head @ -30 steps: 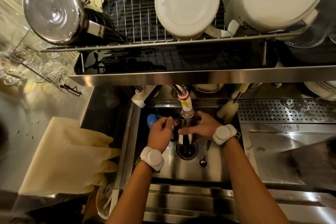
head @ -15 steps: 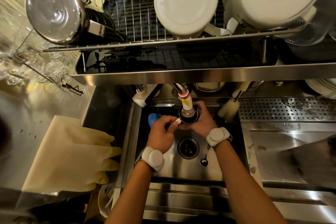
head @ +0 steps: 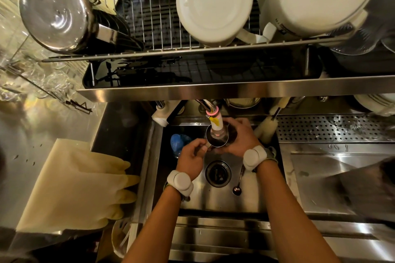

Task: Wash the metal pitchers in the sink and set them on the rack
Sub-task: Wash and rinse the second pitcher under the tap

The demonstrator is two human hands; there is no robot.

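Raised from over the dark round drain [head: 218, 174], the small round steel pitcher [head: 217, 142] is now ringing the white faucet nozzle [head: 215, 123] above the steel sink [head: 213, 200]. The right hand [head: 240, 137] is wrapping its fingers round the body and the left hand [head: 190, 159] is pinching the near edge. Rinsing, not racking, appears to be proceeding.

left hand [head: 189, 158] + right hand [head: 242, 139] hold pitcher [head: 214, 142] | under faucet [head: 216, 124] | above sink [head: 224, 199]
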